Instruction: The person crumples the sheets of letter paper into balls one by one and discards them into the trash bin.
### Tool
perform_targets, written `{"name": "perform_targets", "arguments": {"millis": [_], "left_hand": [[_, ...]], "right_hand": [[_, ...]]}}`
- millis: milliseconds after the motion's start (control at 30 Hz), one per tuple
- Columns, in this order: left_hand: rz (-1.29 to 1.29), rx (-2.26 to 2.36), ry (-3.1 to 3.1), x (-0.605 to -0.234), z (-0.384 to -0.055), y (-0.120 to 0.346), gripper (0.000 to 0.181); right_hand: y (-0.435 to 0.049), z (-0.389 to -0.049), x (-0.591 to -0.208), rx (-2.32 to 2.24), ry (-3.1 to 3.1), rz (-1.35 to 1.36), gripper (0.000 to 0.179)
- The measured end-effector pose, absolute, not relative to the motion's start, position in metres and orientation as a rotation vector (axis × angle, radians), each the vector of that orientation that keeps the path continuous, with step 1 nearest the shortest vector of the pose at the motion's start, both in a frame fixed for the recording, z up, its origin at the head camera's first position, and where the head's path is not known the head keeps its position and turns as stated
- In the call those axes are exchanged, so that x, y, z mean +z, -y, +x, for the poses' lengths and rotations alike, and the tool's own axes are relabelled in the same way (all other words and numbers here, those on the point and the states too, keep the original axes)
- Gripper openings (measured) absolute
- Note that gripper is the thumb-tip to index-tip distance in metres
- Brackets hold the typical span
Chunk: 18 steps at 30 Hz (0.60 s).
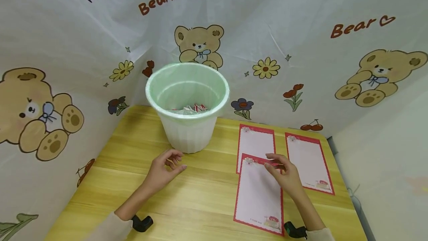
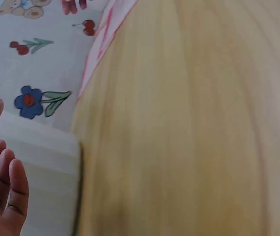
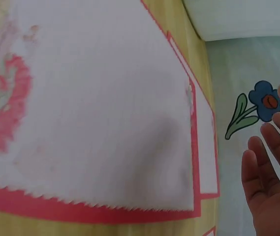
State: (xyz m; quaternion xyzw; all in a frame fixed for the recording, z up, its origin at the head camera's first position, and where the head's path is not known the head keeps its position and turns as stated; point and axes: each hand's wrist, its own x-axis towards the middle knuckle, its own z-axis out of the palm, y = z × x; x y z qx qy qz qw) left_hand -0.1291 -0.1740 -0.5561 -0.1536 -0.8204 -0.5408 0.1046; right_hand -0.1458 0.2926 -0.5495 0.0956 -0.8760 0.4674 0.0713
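Note:
My left hand (image 1: 164,170) hovers over the table just in front of a pale green and white plastic bucket (image 1: 187,133), its fingers loosely bent and holding nothing. In the left wrist view the left fingers (image 2: 16,189) overlap the bucket's side (image 2: 53,162). Above the top right corner of the front red-bordered sheet (image 1: 259,200), my right hand (image 1: 284,174) hangs with relaxed fingers, also holding nothing. Behind that sheet lies a second one (image 1: 257,140), partly covered by it. A third matching sheet (image 1: 309,163) lies to the right. Small crumpled wrappers or packets (image 1: 195,109) lie inside the bucket.
The wooden-patterned table (image 1: 187,203) meets a white cloth backdrop (image 1: 240,18) printed with bears and flowers at the back and left. A pale wall or panel (image 1: 388,159) stands along the right side. Black wrist cameras (image 1: 142,223) sit on both wrists.

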Motion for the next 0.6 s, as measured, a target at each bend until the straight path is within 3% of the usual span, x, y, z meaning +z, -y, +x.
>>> {"name": "perform_targets", "arguments": {"millis": [267, 600], "left_hand": [[-0.535, -1.599, 2.608, -0.583, -0.124, 0.143, 0.041], [-0.631, -1.504, 2.723, -0.594, -0.128, 0.114, 0.045]], "right_hand": [[-0.315, -0.114, -0.56, 1.157, 2.944, 0.122, 0.049], [-0.329, -0.092, -0.576, 0.87, 3.169, 0.149, 0.073]]}}
